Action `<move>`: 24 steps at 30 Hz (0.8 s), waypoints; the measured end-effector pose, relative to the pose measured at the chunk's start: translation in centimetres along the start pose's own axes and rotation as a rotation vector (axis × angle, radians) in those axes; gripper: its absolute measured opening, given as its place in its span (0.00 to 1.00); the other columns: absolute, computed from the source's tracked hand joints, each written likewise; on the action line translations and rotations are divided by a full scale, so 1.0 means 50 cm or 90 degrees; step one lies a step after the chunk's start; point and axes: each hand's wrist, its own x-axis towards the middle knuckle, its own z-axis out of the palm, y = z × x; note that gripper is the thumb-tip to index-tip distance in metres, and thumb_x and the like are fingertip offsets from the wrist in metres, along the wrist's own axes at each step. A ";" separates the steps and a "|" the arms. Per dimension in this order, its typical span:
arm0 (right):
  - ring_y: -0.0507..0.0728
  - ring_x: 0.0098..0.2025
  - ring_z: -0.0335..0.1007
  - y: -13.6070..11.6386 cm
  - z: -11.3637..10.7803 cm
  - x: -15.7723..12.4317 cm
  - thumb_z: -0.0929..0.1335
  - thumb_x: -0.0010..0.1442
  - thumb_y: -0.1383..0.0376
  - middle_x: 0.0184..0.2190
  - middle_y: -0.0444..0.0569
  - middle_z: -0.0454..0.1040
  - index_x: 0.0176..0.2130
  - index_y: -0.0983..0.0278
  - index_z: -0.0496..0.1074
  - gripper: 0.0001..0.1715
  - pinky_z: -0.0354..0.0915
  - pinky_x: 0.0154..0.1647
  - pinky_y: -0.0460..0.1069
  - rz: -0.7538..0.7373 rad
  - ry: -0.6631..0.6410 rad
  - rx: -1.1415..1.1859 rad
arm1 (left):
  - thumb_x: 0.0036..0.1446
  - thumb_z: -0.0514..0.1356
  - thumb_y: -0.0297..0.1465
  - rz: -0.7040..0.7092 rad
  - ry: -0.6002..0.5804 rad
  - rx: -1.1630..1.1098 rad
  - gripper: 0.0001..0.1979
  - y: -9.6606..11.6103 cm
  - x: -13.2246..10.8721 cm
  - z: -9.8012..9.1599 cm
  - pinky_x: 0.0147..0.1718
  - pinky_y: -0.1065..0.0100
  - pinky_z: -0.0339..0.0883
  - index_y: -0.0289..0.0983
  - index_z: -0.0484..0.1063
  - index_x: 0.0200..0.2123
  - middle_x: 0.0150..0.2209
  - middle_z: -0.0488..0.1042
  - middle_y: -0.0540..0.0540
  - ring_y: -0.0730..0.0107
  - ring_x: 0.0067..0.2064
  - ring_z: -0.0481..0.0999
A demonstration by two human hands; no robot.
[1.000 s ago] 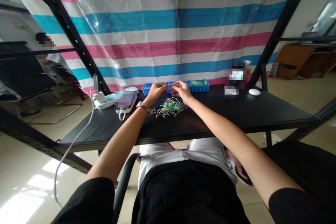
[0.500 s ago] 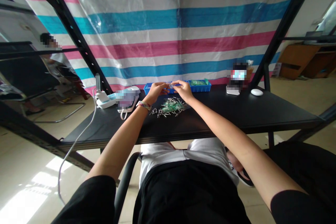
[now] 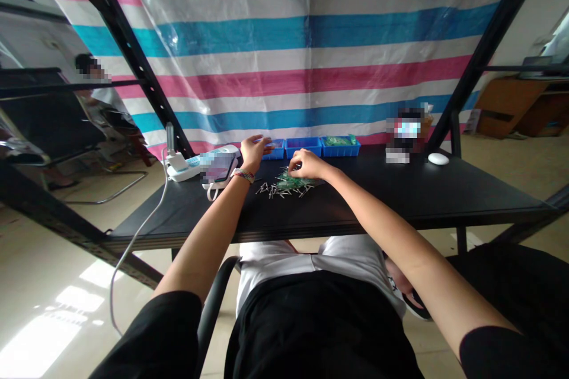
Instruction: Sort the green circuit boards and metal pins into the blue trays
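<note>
Pile [image 3: 287, 187] of metal pins and green pieces lies on the table [image 3: 377, 189] under the right hand [image 3: 306, 164], whose bent fingers point down at its twelve o'clock edge; most of it spreads from there toward seven o'clock. Thumb and forefinger curl close to each other, but whether they are clamped on a pin I cannot tell. The left hand [image 3: 251, 154] is at the pile's eleven o'clock, its fingers bent, reaching toward three o'clock over the left blue bin [image 3: 278, 151]; whether they grip anything is too small to make out. Half a second ago both hands met above the bins, fingertips nearly touching; now they are well apart, the right one lower toward six o'clock and the left one shifted toward nine, leaving the middle blue bin [image 3: 303, 148] uncovered. Counted: one pile, its pins too many and too tangled to number; three bins in a row at its twelve to two o'clock, with green material in the right blue bin [image 3: 341, 151]; one power strip [image 3: 178, 173] at nine to ten o'clock; one white oval object [image 3: 438, 159] at two to three.
</note>
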 end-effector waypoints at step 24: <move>0.57 0.41 0.79 0.007 0.002 -0.002 0.77 0.61 0.72 0.37 0.52 0.85 0.38 0.66 0.88 0.05 0.68 0.45 0.49 -0.003 -0.023 -0.046 | 0.57 0.63 0.27 0.017 -0.025 0.135 0.21 -0.004 0.002 0.001 0.31 0.65 0.82 0.25 0.80 0.53 0.46 0.83 0.33 0.55 0.37 0.89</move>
